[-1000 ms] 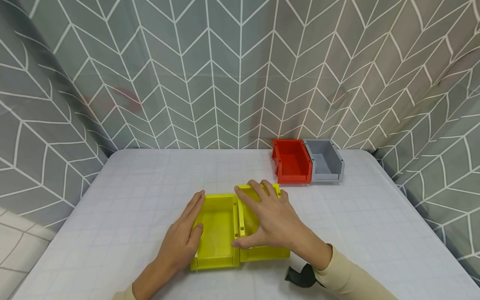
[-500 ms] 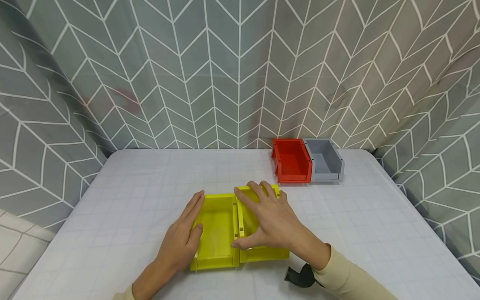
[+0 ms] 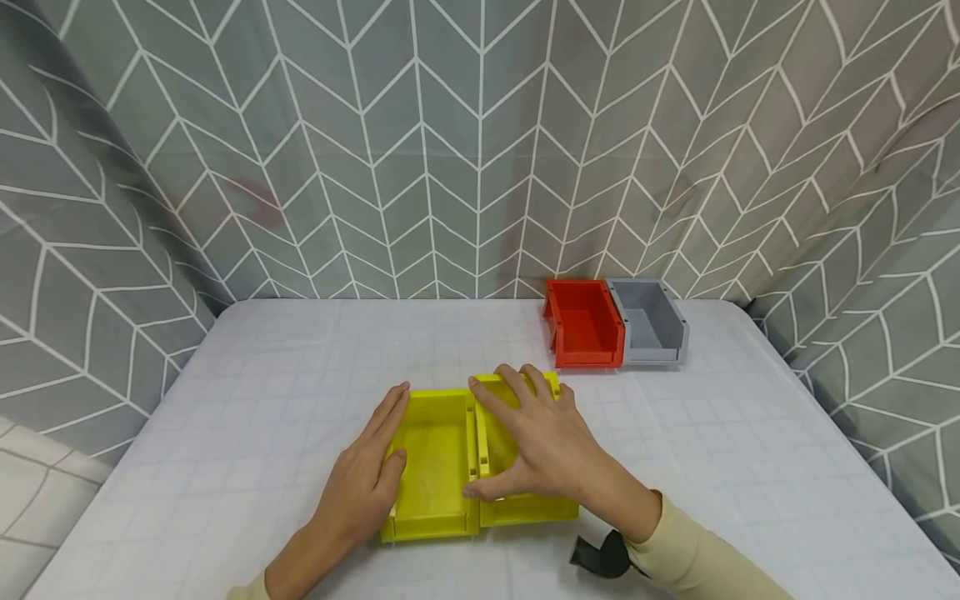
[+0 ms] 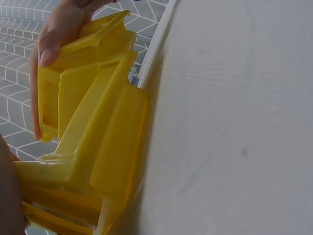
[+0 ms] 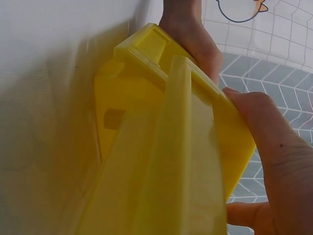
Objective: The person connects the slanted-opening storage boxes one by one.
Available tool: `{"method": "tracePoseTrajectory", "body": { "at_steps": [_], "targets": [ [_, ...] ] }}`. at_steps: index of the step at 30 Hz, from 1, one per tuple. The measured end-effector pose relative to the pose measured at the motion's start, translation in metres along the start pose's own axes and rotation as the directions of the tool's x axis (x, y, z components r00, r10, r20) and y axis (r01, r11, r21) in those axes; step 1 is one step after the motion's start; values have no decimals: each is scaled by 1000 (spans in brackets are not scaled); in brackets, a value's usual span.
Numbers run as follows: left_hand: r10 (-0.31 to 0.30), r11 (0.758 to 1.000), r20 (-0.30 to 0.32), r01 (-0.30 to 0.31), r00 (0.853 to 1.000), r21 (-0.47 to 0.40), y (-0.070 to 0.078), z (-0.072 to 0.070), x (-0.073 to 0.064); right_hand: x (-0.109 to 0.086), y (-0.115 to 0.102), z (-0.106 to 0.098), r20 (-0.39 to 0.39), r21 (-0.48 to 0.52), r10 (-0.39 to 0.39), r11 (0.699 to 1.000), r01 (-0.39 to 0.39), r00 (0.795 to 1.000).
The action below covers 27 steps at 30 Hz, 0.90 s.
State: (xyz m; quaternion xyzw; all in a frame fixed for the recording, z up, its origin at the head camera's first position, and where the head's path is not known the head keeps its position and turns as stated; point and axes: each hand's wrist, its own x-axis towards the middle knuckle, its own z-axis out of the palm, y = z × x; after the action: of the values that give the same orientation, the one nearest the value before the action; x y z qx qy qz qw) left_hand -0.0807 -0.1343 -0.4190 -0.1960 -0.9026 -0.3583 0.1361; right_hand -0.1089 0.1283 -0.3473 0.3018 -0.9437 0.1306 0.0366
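Note:
Two yellow storage bins stand side by side near the front of the table in the head view. My left hand (image 3: 363, 479) holds the left yellow bin (image 3: 435, 467) by its outer side wall, thumb over the rim and fingers along the outside. Over the right yellow bin (image 3: 528, 510), my right hand (image 3: 543, 442) spreads its fingers to the far rim, with the thumb by the side rim between the bins. That bin sits slightly askew, its edge right against the left one. The left wrist view shows the right hand (image 4: 63, 29) gripping the farther bin's wall.
A red bin (image 3: 585, 325) and a grey bin (image 3: 648, 321) stand together at the back right of the white-covered table (image 3: 285, 358). A black strap-like piece (image 3: 603, 556) shows beside the right wrist. A patterned grey curtain (image 3: 450, 150) hangs behind.

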Motion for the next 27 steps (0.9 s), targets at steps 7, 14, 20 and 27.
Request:
{"method": "tracePoseTrajectory", "body": {
  "at_steps": [7, 14, 20, 27],
  "targets": [
    [-2, 1000, -1, 2, 1000, -2, 0, 0, 0, -1, 0, 1, -7, -13, -6, 1000, 6, 1000],
    [-4, 1000, 1, 4, 1000, -7, 0, 0, 0, -1, 0, 2, -22, -33, -24, 999, 23, 999],
    [-7, 1000, 6, 7, 1000, -12, 0, 1, 0, -2, 1, 4, -42, -28, -38, 999, 37, 998],
    [-9, 1000, 8, 9, 1000, -9, 0, 1, 0, -1, 1, 5, -32, -25, -34, 999, 33, 999]
  ]
}}
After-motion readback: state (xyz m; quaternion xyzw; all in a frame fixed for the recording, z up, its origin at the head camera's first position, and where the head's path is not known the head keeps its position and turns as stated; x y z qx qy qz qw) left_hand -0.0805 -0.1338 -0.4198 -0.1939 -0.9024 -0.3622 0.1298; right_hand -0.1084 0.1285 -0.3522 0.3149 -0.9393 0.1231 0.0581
